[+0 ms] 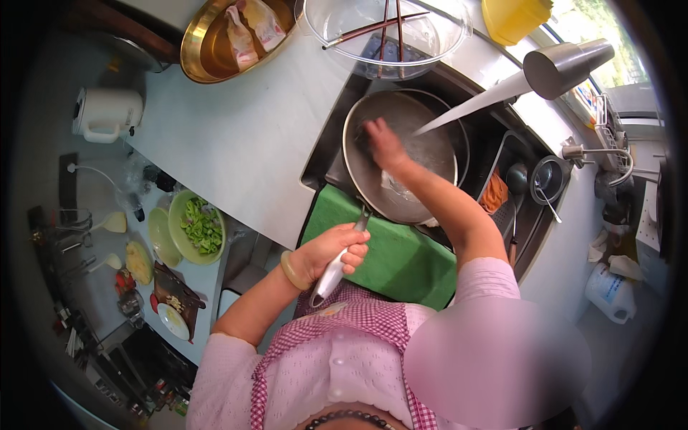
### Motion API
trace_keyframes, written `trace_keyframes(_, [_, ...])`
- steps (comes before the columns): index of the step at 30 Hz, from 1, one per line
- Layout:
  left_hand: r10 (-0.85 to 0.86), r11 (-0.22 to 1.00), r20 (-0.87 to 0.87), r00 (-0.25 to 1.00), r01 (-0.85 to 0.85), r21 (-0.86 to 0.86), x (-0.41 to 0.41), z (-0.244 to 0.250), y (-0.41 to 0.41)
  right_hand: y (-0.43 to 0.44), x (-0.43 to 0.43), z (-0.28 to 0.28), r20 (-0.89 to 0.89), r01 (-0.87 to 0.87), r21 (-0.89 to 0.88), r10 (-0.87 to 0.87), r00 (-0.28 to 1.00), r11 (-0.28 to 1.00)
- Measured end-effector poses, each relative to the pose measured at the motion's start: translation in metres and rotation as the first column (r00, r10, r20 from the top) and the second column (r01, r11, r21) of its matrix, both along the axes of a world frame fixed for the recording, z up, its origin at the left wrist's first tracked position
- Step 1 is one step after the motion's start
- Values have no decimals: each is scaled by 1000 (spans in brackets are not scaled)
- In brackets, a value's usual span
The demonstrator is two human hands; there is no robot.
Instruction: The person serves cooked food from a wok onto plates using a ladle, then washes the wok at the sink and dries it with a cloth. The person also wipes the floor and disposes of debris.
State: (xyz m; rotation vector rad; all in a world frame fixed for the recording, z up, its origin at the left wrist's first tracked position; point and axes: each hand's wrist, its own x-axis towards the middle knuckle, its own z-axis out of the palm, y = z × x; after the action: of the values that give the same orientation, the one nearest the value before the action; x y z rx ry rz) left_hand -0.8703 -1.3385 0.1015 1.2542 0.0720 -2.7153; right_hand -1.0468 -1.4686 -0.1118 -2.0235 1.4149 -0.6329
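My left hand (337, 252) is closed around the metal handle of a large wok (430, 199), which sits in the sink. Water runs from the faucet (553, 70) into the wok. Over the wok's inner left side, my right hand (386, 145) is spread and blurred; whether it touches the metal I cannot tell. Something whitish lies under the water near my right wrist, too unclear to name. A green cloth (371, 247) covers the sink's front edge beneath the wok.
Behind the sink, a clear bowl (322, 32) carries chopsticks. A brass-coloured basin (196, 54) holds pieces of raw meat. The kettle (110, 110) stands far left, above a green bowl of leafy greens (201, 226). A ladle (517, 180) and an orange cloth (494, 193) are at the sink's right.
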Motion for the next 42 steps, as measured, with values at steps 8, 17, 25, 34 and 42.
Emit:
trace_keyframes(8, [92, 995, -62, 994, -90, 36, 3, -4, 1, 48, -71, -3, -454, 180, 360, 3, 891, 915])
trace_keyframes(17, [6, 1000, -1, 1000, -6, 18, 1, 3, -3, 11, 23, 82, 245, -37, -244, 99, 964, 969])
trace_keyframes(25, [37, 999, 22, 999, -37, -17, -6, 9, 4, -42, -91, -31, -944, 121, -118, -149, 295, 986])
trace_keyframes(34, [44, 999, -3, 999, -44, -32, -3, -3, 4, 35, -116, 1, -777, 449, 228, -117, 619, 864])
trace_keyframes(42, [-47, 998, 38, 998, 49, -50, -4, 5, -3, -51, -69, -56, -11, 650, -47, -651, 759, 758])
